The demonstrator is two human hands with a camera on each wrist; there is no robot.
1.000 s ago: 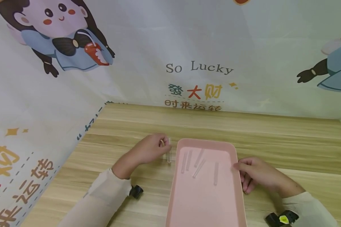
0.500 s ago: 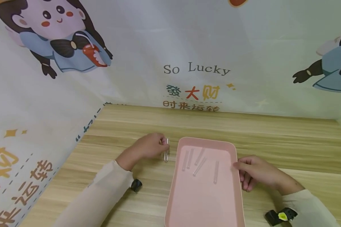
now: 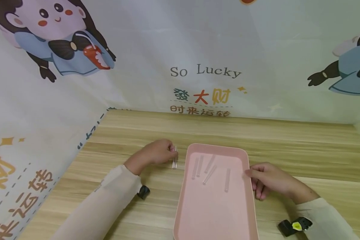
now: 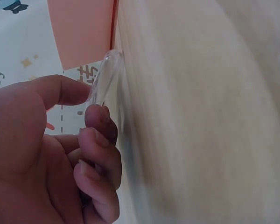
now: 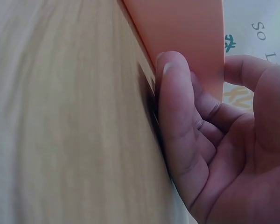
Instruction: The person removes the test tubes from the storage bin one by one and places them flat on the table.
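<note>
My left hand pinches a clear test tube between thumb and fingers, just off the left side of a pink tray. In the left wrist view the tube's rounded end sticks out beyond the fingertips, and the fingers hide its other part. Several similar clear tubes lie inside the tray toward its far end, some slanted. At the tray's right side my right hand grips the edge, thumb on the rim and the other fingers against the outer wall, low beside the tabletop.
The wood-grain table extends around the tray. A printed cloth with cartoon figures and lettering stands behind it and along the left. Black wrist cameras sit below both sleeves.
My left hand has drawn slightly left, away from the tray, with the test tube in its fingers. My right hand stays at the tray's edge; the head view has shifted a little.
</note>
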